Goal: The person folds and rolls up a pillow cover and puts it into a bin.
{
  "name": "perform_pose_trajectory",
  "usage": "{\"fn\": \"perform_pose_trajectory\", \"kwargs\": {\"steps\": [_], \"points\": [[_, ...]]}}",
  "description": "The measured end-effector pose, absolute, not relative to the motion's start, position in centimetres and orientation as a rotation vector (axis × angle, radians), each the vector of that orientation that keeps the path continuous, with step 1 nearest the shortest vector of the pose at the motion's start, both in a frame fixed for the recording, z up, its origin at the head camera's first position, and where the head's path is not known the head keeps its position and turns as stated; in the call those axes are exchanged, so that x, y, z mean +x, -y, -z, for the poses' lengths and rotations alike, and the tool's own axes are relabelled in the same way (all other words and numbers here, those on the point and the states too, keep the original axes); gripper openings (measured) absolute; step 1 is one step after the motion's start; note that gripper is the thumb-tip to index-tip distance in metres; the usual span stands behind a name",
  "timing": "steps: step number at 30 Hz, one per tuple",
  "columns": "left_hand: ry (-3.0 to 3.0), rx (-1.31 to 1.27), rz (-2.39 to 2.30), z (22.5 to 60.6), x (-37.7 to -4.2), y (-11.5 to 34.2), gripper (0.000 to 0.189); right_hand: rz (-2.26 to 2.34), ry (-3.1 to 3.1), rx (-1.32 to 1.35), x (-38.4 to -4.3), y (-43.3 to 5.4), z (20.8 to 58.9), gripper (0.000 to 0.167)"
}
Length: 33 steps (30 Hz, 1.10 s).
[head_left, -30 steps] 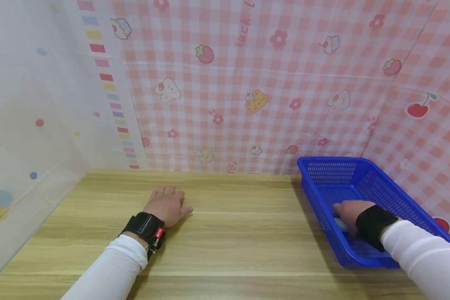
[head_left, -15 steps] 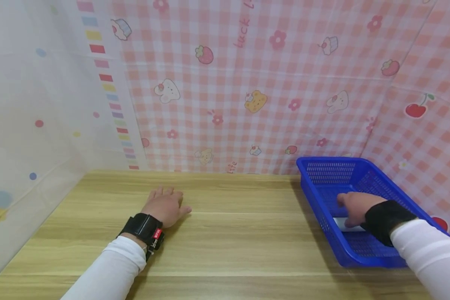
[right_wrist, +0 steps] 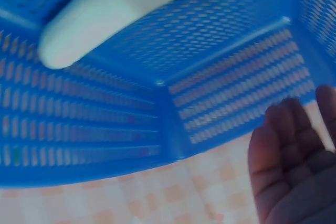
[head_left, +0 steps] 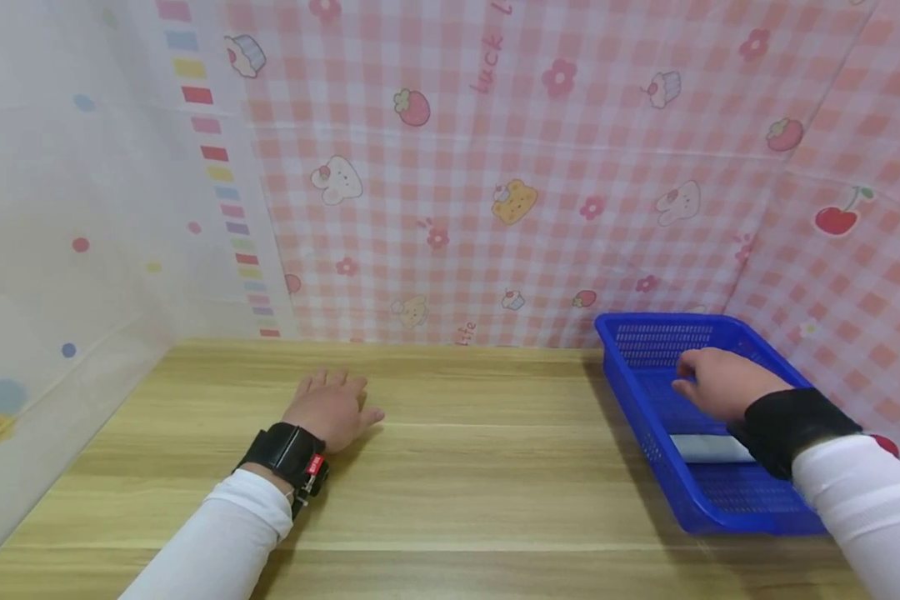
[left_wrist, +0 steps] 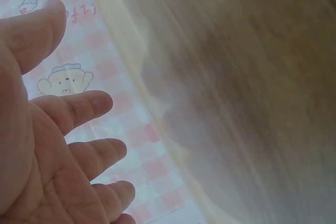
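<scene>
My left hand [head_left: 330,412] is over the wooden table at left, palm down with fingers spread, holding nothing. The left wrist view shows its palm and loosely extended fingers [left_wrist: 97,106]; contact with the table cannot be told. At right, my right hand [head_left: 731,385] hovers over the blue plastic basket [head_left: 727,523], fingers slightly bent and holding nothing. Below it, a pale, long, rounded object [head_left: 708,448] lies crosswise in the basket, partly hidden by the right wrist. In the right wrist view this object [right_wrist: 105,17] has a smooth rounded end, apart from the hand [right_wrist: 294,166].
The wooden table [head_left: 487,475] spreads between the left hand and the basket. A pink checked cloth [head_left: 450,167] hangs behind it, another checked cloth [head_left: 862,283] closes the right side, and a whitish cloth [head_left: 67,192] stands at left.
My right hand has let go of the pale long object and risen up and away toward the back of the basket. The object stays inside. The left hand has not moved.
</scene>
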State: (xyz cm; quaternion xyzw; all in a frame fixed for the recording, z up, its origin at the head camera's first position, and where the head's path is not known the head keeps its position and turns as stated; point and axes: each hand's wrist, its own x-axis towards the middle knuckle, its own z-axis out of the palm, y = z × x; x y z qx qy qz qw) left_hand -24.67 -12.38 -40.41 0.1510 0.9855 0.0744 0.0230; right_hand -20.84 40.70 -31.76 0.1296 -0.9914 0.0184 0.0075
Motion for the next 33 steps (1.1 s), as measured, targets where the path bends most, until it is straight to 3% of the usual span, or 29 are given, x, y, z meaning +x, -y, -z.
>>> {"fn": "perform_pose_trajectory", "kwargs": {"steps": [17, 33], "points": [[-3.064, 0.510, -0.227, 38.8, -24.2, 11.4, 0.074, -0.359, 3.046, 0.089, -21.1, -34.0, 29.1, 0.058], [-3.106, 0.529, -0.259, 38.5, -24.0, 10.5, 0.082, -0.411, 3.006, 0.141, -20.1, -26.5, 28.9, 0.061]]}}
